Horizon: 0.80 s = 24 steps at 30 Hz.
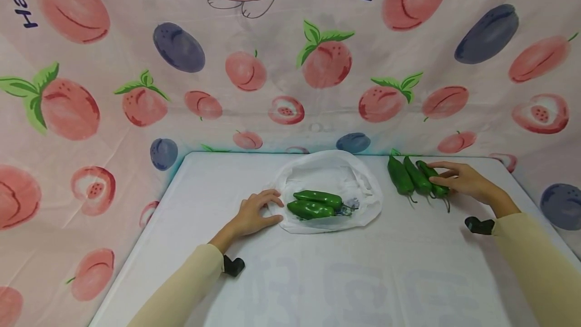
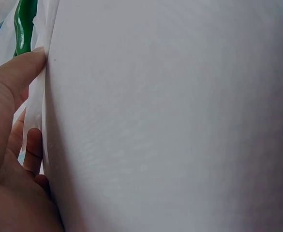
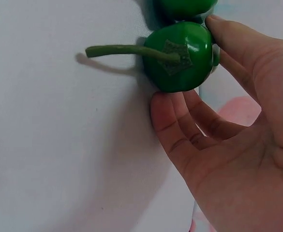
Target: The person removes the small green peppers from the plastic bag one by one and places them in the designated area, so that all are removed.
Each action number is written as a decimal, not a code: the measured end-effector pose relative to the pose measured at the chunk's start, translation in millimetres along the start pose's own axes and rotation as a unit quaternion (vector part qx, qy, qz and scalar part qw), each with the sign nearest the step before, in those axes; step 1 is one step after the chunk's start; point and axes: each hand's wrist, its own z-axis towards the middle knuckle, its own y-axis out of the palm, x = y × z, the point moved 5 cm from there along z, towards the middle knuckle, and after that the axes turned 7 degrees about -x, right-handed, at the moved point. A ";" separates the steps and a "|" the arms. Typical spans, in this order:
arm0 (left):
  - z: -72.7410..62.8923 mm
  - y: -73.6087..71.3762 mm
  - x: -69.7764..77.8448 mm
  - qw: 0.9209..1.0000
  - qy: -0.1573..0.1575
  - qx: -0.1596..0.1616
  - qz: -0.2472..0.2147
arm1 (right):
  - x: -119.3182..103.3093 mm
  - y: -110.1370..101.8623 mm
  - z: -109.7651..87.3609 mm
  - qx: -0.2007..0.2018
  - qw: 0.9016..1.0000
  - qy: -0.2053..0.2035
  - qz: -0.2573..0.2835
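Note:
A white plastic bag (image 1: pixel 313 223) lies spread on the table with two green peppers (image 1: pixel 310 210) in its mouth, their stems to the right. My left hand (image 1: pixel 257 213) holds the bag's left edge, thumb and fingers curled about the plastic. Part of a green pepper (image 2: pixel 24 29) shows beyond the left thumb in the left wrist view. At the back right, three more green peppers (image 1: pixel 400 176) lie side by side. My right hand (image 1: pixel 465 181) grips the rightmost pepper (image 3: pixel 177 60) between thumb and fingers; its curved stem points away from the palm.
A white cloth covers the table (image 1: pixel 336 276), with faint marks showing at the front. Behind and at the sides hangs a pink fruit-print curtain (image 1: pixel 254 24), meeting the table's back edge just beyond the peppers. Black devices (image 1: pixel 233 266) are worn at both wrists.

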 end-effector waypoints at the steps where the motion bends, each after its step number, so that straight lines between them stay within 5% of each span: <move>1: -0.1 -0.1 0.2 1.000 -0.001 0.000 0.000 | -0.2 -0.1 -0.1 0.000 1.000 0.000 -0.001; 24: -1.4 -0.3 2.9 1.000 -0.001 0.001 0.004 | -1.0 -0.4 -0.5 -0.010 1.000 -0.004 -0.008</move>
